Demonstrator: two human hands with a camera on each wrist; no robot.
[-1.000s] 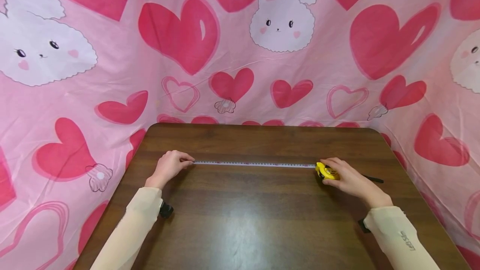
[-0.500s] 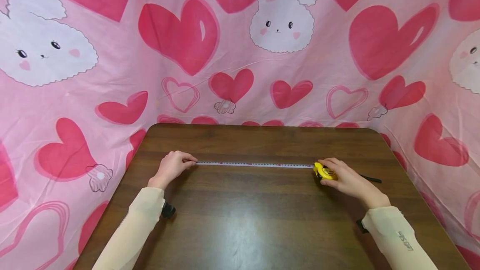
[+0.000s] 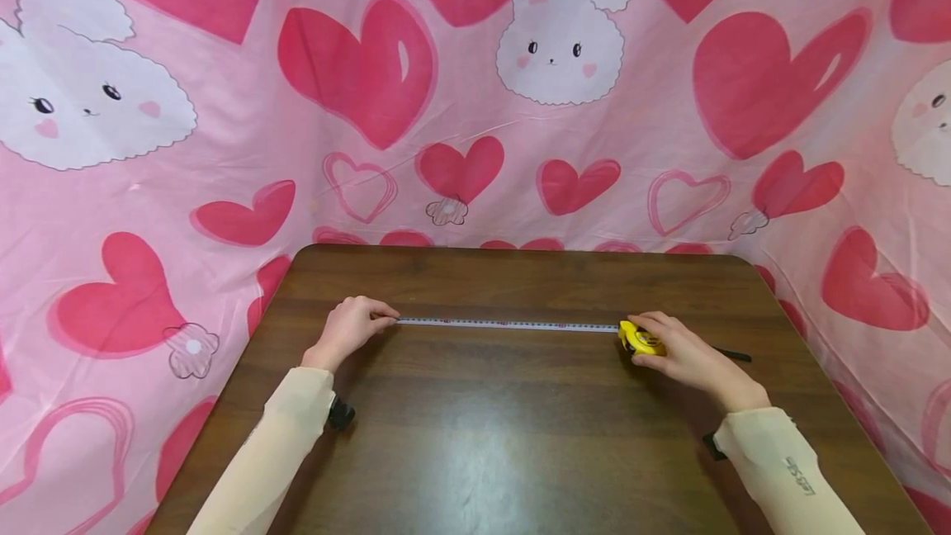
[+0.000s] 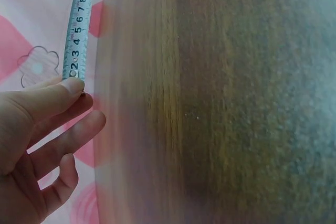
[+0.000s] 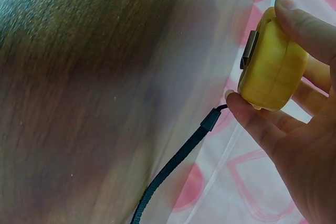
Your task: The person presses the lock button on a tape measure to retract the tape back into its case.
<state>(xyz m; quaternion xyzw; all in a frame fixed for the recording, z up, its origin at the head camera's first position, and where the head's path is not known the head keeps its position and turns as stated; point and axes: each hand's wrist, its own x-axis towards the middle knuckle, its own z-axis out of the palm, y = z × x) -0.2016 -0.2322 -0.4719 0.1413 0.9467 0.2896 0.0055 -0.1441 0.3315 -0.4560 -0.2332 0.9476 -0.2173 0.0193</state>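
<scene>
A yellow tape measure [image 3: 641, 339] is gripped by my right hand [image 3: 679, 353], thumb on one side and fingers on the other. Its white blade [image 3: 505, 323] runs out straight to the left, above the table. At the blade's free end, my left hand [image 3: 351, 329] pinches the tip between thumb and forefinger. The left wrist view shows the blade's numbers [image 4: 77, 40] near the thumb, the other fingers loosely bent. From the case hangs a black wrist strap [image 5: 178, 156], seen in the right wrist view. The end hook is hidden under the left fingers.
A brown wooden table [image 3: 475, 428] with rounded far corners lies below both hands. Pink cloth [image 3: 475, 122] printed with hearts and rabbits hangs behind it and at both sides. Dark devices, such as the left wrist camera [image 3: 341, 414], are worn on both wrists.
My left hand has moved to the right with the blade's tip, and my right hand has shifted slightly left with the case. The visible length of blade is shorter.
</scene>
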